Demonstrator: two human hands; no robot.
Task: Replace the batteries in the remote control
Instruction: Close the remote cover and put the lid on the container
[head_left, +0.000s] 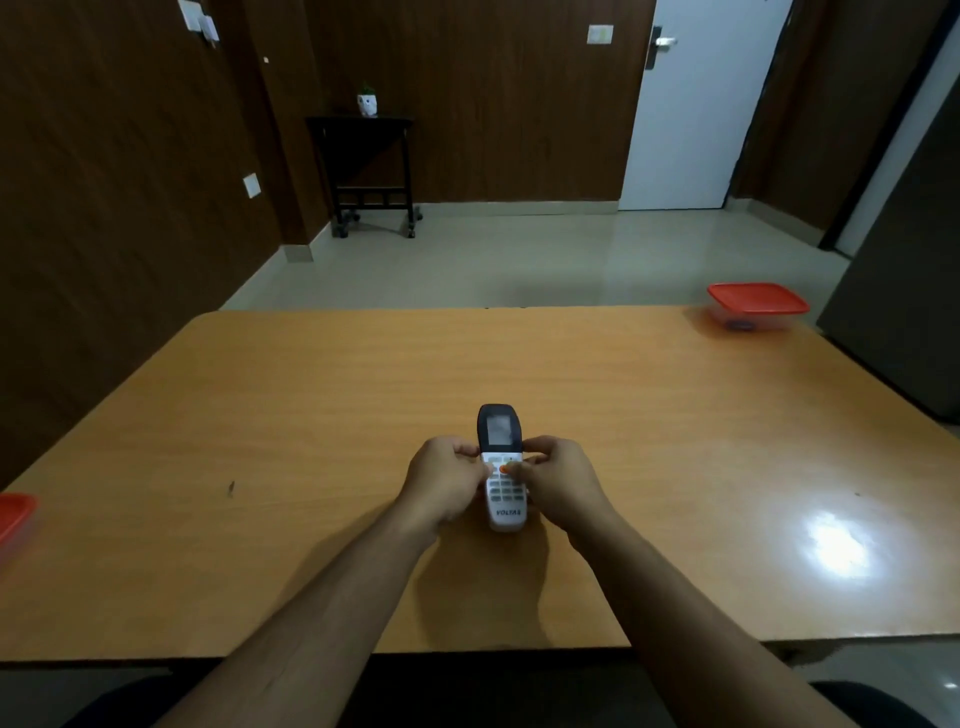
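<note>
Nearest, the left hand (445, 480) and right hand (558, 480) close their fingers on the 2 long sides of the remote control (501, 467), keypad up, display end pointing away, above the middle of the counter (311, 415). Whether it rests on the wood I cannot tell. No batteries are visible, so this looks like the opening step: the next move calls for turning it over to reach the back cover. Farther off sit a red-lidded container (757, 306) at the far right corner and another red container (15, 519) at the left edge.

One remote control (501, 467), two hands (441, 480) (563, 480) — two red-lidded containers (757, 301) (14, 514).
</note>
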